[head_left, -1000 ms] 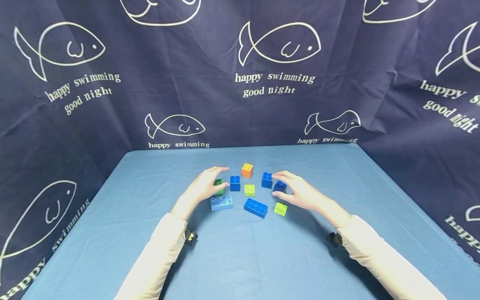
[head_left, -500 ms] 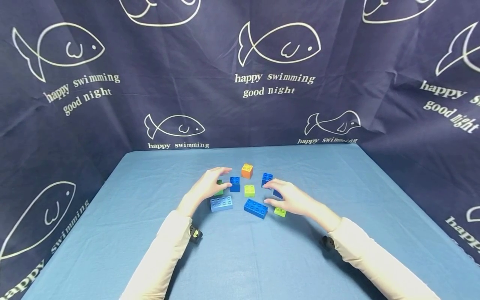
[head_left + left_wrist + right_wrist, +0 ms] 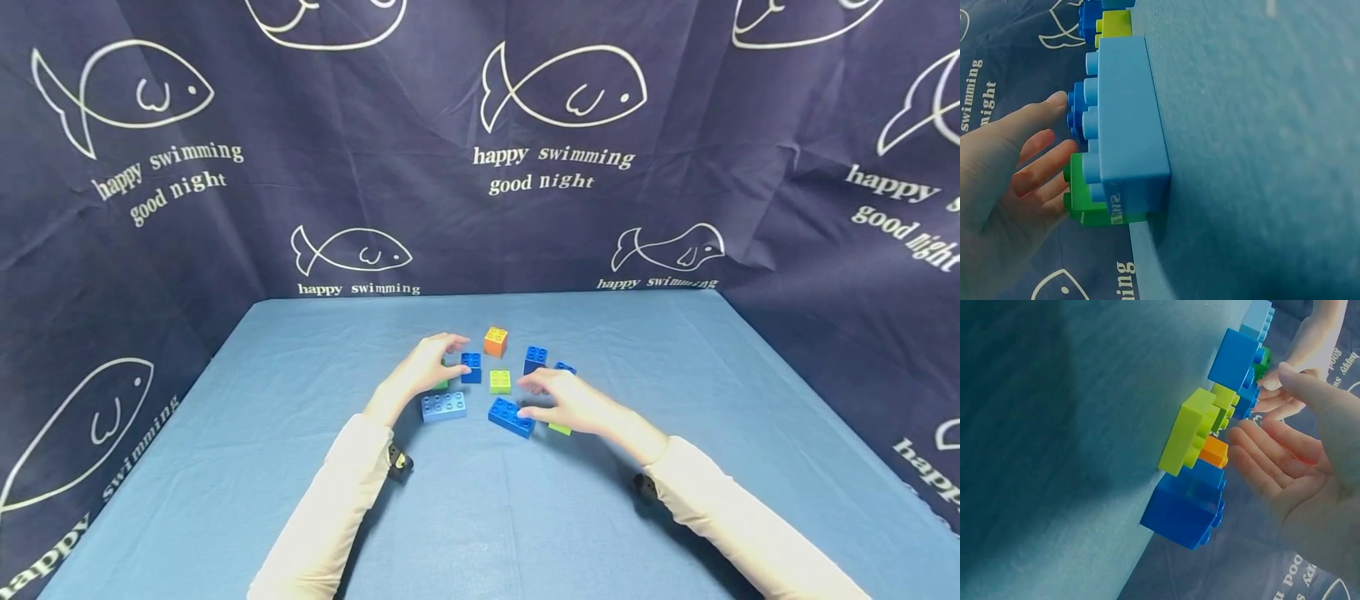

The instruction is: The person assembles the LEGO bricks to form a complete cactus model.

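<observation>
My left hand (image 3: 420, 367) hovers over a green brick (image 3: 1088, 187) with thumb and fingers apart. Its fingertips are close to a blue square brick (image 3: 471, 368); whether they touch it I cannot tell. A light blue long brick (image 3: 443, 407) lies on the near side of that hand. My right hand (image 3: 570, 400), fingers loosely bent and holding nothing, is above the table, its thumb over the end of a blue long brick (image 3: 508, 414). Beneath it, a lime brick (image 3: 1188, 431) and a blue brick (image 3: 566, 367) are partly covered in the head view.
Between the hands sits another lime brick (image 3: 500, 382). An orange brick (image 3: 496, 342) stands farther back, and one more blue brick (image 3: 536, 357) is just beyond the right fingertips. Blue cloth (image 3: 480, 517) covers the table; a dark fish-print curtain (image 3: 420, 167) hangs around it.
My right hand has moved left and nearer to me, from the blue bricks toward the blue long brick. My left hand has shifted slightly right toward the blue square brick. The bricks stay put.
</observation>
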Tool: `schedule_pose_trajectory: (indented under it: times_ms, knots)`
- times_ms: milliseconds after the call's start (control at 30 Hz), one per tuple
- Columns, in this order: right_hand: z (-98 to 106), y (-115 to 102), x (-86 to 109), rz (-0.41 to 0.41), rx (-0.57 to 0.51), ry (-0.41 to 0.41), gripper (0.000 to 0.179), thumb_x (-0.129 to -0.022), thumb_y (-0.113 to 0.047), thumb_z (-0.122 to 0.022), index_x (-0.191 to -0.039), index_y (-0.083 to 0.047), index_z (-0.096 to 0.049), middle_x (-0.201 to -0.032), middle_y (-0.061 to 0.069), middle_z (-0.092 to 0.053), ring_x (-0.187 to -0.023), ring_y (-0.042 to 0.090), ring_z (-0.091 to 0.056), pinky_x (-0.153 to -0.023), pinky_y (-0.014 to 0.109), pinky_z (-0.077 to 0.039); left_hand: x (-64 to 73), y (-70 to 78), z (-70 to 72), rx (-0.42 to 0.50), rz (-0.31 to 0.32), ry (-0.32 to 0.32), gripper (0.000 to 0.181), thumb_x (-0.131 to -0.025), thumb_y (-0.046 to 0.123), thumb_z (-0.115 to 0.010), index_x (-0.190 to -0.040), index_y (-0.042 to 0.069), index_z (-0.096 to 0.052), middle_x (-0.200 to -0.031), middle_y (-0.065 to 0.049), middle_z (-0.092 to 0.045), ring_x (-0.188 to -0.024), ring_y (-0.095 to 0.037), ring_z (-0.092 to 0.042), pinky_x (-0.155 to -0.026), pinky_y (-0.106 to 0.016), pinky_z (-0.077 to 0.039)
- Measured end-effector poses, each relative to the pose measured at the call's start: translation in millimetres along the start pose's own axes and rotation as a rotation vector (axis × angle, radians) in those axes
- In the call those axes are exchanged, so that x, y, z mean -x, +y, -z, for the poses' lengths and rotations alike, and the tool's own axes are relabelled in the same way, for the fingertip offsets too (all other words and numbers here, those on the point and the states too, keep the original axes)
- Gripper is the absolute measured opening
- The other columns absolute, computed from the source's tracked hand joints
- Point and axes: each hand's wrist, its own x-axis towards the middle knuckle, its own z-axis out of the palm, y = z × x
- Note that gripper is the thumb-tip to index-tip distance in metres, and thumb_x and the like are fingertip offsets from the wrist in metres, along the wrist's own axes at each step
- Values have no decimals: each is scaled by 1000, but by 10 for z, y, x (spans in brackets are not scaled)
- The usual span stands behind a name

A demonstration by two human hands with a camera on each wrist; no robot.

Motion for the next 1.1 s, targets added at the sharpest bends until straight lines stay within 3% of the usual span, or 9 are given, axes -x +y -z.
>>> schedule_pose_trajectory:
  times_ms: [500, 667, 867, 1100]
  knots:
    - [-41, -26, -67, 21, -55, -42, 48, -82, -32, -72, -114, 1, -61, -100, 11, -65, -95, 24, -64, -85, 38, -53, -87, 17, -68, -35, 67, -76, 43, -82, 20, -73, -119, 2, -61, -113, -11, -64, -99, -23, -63, -87, -34, -51]
    - [-73, -31, -60, 28, -49, -67, 50, -81, -34, -72, -115, 0, -62, -99, 8, -64, -94, 22, -64, -85, 37, -52, -104, 24, -98, -50, 87, -81, 38, -82, 18, -73, -115, 3, -63, -108, -11, -65, -94, -22, -63, -83, -33, -52]
    - [-95, -18, -57, 33, -48, -97, 46, -81, -35, -72, -112, -2, -64, -97, 6, -65, -89, 18, -62, -83, 35, -53, -99, 32, -90, -4, 144, -78, 35, -81, 18, -74, -112, 5, -65, -105, -9, -66, -90, -20, -64, -79, -32, -53]
    - [-86, -22, -46, 20, -63, -146, 37, -84, -25, -70, -113, -3, -65, -97, 4, -64, -89, 17, -61, -84, 36, -53, -98, 33, -80, -7, 135, -84, 39, -80, 20, -75, -113, 4, -63, -108, -10, -66, -88, -18, -65, -80, -30, -53]
